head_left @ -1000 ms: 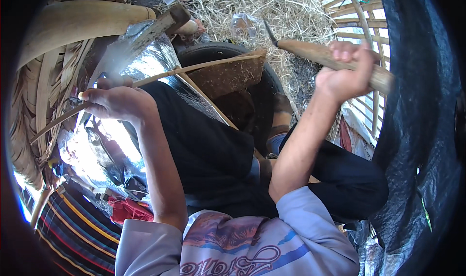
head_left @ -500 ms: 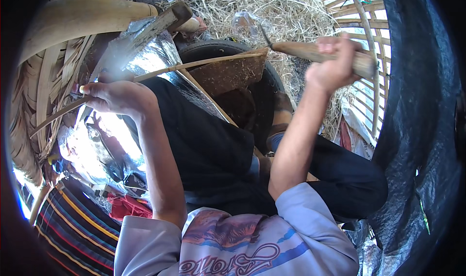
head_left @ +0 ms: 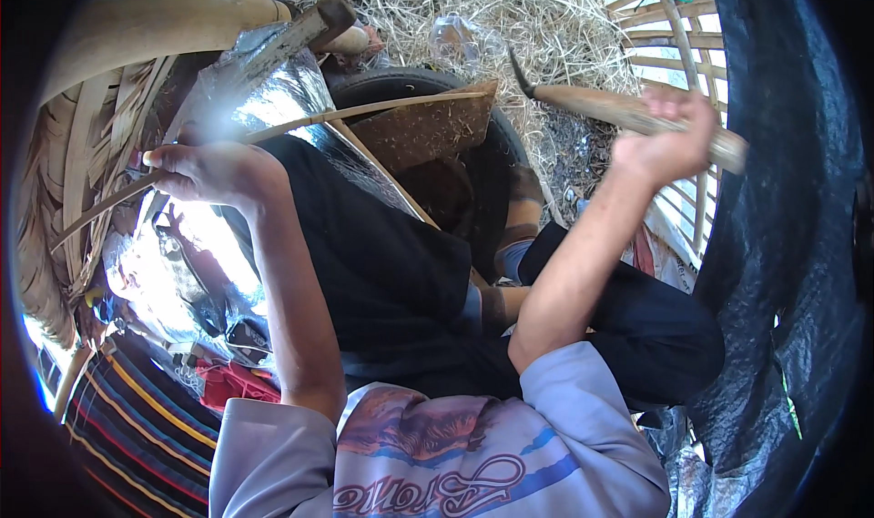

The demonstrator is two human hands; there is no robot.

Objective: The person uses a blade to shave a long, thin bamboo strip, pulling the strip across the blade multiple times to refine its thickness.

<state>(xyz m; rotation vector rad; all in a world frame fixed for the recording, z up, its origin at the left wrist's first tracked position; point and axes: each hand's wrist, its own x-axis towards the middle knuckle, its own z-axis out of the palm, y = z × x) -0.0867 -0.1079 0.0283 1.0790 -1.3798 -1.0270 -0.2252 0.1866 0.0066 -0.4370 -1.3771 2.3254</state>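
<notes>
My left hand is closed round a long thin bamboo strip. The strip runs from the lower left, over my raised knee, to the edge of a brown board. At the right, my right hand grips the thick wooden handle of a knife. Its dark, narrow curved blade points up and left, apart from the strip's far end. Part of the handle is hidden by my fingers. The board leans inside a black round tub or tyre.
Dry straw covers the ground ahead. A slatted bamboo screen and a dark plastic sheet stand at the right. At the left are a thick bamboo pole, dried leaves, shiny foil and a striped cloth.
My right hand has moved right and a little down with the knife, drawing its blade away from the strip's far end. The left hand and strip have barely shifted.
</notes>
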